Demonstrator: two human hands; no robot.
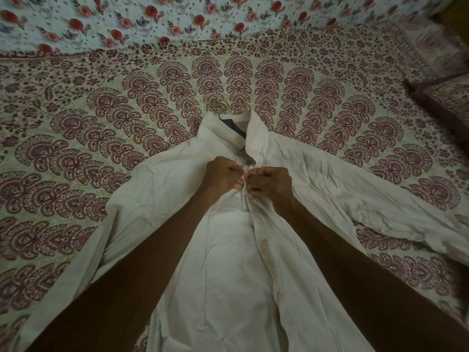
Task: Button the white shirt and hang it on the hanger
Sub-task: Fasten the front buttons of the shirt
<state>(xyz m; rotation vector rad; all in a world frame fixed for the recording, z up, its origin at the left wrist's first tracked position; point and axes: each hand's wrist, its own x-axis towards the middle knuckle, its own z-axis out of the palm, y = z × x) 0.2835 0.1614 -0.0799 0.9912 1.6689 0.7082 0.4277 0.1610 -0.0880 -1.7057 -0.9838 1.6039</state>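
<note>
A white shirt (228,262) lies flat on the bed, collar away from me, sleeves spread to both sides. A hanger (229,120) sits inside the collar; its gold hook and a dark bar show at the neck opening. My left hand (222,177) and my right hand (269,182) meet on the shirt's front placket just below the collar, each pinching an edge of the fabric. Two buttons lower on the placket (264,242) look fastened. The button between my fingers is hidden.
The bed is covered by a maroon and cream patterned sheet (101,128). A floral cloth with red roses (127,19) runs along the far side. A patterned pillow (446,95) lies at the right edge.
</note>
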